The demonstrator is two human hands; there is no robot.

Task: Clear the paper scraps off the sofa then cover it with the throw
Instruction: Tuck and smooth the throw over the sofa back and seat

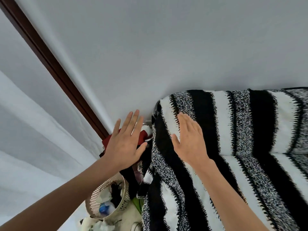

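— The black-and-white striped throw (233, 130) looks like soft knitted cloth. It is matt, and its speckled bands have a coarser, fuzzier grain.
— The pale grey-white wall (166, 47) behind it is smooth and matt, like painted plaster.
— The dark brown frame strip (50, 60) looks like wood with a slight sheen.
— The white curtain (33, 130) beside it is thin, smooth cloth in soft folds.
— The beige slotted round basket (93, 199) may be plastic or wicker; which one cannot be told.
— The white scraps (104, 196) inside it look like crumpled paper. The dark red piece (144, 136) at the throw's edge is matt cloth.
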